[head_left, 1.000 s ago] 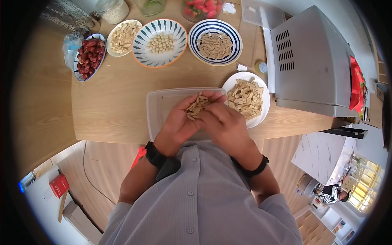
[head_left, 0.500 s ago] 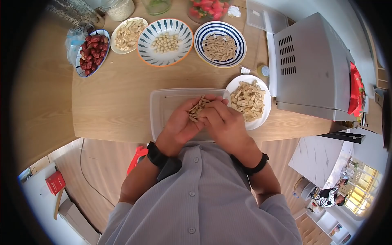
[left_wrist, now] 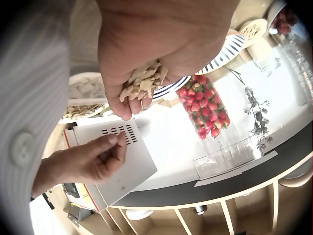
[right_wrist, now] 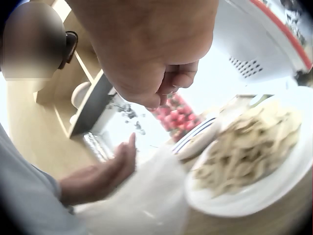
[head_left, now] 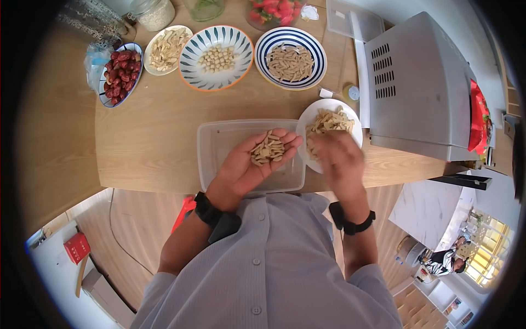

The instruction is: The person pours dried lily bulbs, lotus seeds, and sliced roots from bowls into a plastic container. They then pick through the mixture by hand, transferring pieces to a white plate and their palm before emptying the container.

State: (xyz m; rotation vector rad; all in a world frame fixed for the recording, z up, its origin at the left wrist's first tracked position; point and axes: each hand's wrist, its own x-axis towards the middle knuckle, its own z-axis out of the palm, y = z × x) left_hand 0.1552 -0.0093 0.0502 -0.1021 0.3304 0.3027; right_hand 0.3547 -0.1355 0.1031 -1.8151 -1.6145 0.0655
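Palm up, the left hand [head_left: 249, 163] cups a small heap of slender beige dried pieces [head_left: 267, 149] above the clear plastic box [head_left: 207, 164]. In the left wrist view its fingers curve under those pieces [left_wrist: 145, 82]. The right hand [head_left: 342, 164], blurred, is over the near side of a white plate [head_left: 311, 114] of pale dried slices [head_left: 335, 119]. Its fingers are curled in the left wrist view, where the right hand [left_wrist: 93, 161] shows no piece. From the right wrist, the slices [right_wrist: 249, 147] lie below and to the side of the curled fingers [right_wrist: 181, 78].
Along the back stand a dish of red dates [head_left: 121, 77], a small plate of slices [head_left: 167, 50], a bowl of round pale pieces [head_left: 216, 58], a blue-ringed plate of slender pieces [head_left: 290, 61] and strawberries [head_left: 276, 12]. A silver appliance [head_left: 422, 88] stands right, beside a small jar [head_left: 351, 92].
The right hand has left the heap in the left palm and moved right to the white plate. The left hand stays over the box, its pieces now uncovered.
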